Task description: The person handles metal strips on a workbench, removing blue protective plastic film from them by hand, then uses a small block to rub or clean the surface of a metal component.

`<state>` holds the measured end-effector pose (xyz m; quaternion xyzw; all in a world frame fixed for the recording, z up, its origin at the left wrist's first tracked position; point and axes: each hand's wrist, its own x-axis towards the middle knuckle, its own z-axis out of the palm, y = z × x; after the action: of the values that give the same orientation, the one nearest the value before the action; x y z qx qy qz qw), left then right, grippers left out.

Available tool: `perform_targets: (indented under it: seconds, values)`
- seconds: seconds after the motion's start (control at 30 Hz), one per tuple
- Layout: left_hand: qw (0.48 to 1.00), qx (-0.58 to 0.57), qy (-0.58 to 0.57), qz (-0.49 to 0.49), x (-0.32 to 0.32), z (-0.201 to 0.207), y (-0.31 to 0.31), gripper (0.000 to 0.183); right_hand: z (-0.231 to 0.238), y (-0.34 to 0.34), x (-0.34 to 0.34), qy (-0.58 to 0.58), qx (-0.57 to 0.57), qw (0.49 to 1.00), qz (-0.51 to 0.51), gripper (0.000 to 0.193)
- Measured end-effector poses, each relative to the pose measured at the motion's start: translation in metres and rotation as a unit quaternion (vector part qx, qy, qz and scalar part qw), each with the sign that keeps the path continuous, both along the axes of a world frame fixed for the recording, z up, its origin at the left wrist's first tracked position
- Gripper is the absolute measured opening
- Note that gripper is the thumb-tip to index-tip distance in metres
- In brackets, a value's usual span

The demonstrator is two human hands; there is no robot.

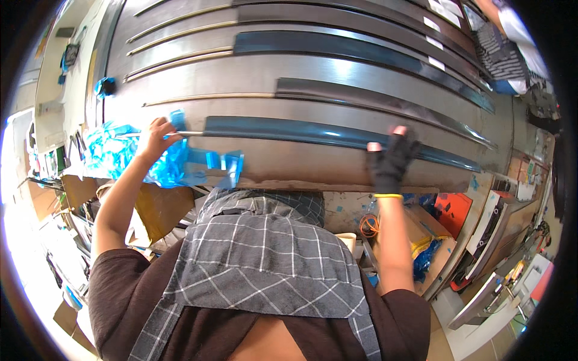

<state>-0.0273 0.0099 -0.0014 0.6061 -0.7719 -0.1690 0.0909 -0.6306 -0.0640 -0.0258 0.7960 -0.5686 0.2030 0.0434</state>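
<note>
**Left hand point(159, 139) pinched on thin rod point(194, 133), right hand point(394, 159) spread over blue-tinted strip point(283, 131)**

Left is bare, fingers closed on the rod just beside the strip's left end. Can't tell if it also has some of the crumpled blue film point(114, 147) bunched around it.

Right wears a black glove point(388, 174), thumb and one fingertip bare, yellow wristband point(388, 195) below. Fingers apart, laid across the strip's right half; pressure can't be judged.

Key relation: strip's long axis runs left-right across the wearer, near the table's point(325, 174) front edge, rod in line off its left end. From left hand the strip extends rightward; right hand sits crosswise on it. Left is nearer the rod end, right nearer the far right tip, which runs on past the glove.

Just beyond: dark brown strip point(355, 103), roughly parallel, its own rod pointing left. Behind that, another blue-tinted piece point(319, 45). Blue wad point(105, 88) near the table's left side. Co-worker's striped garment point(500, 54) at upper right.
</note>
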Motion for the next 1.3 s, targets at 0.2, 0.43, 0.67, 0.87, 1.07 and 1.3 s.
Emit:
perform_targets:
  seconds: [0.2, 0.43, 0.67, 0.87, 1.07, 1.3]
  values:
    - [0.996, -0.058, 0.053, 0.042, -0.012, -0.005, 0.012, 0.026, 0.0, 0.056, 0.293, -0.157, 0.112, 0.972, 0.131, 0.098]
    - [0.989, -0.102, 0.103, 0.017, -0.008, -0.006, 0.013, 0.026, 0.016, 0.074, 0.424, -0.27, 0.195, 0.916, 0.225, 0.087]
    - [0.988, -0.114, 0.101, 0.035, -0.005, -0.01, 0.017, 0.028, 0.042, 0.042, 0.355, -0.116, 0.276, 0.951, 0.08, 0.016]
    - [0.986, -0.123, 0.104, 0.033, -0.004, -0.011, 0.016, 0.029, 0.044, 0.028, 0.359, -0.057, 0.339, 0.938, 0.037, 0.02]
    - [0.986, -0.123, 0.104, 0.033, -0.002, -0.011, 0.017, 0.03, 0.063, 0.024, 0.369, 0.008, 0.383, 0.923, 0.035, 0.023]
    - [0.986, -0.124, 0.103, 0.032, -0.002, -0.012, 0.018, 0.027, 0.069, 0.024, 0.37, 0.005, 0.39, 0.92, 0.034, 0.025]
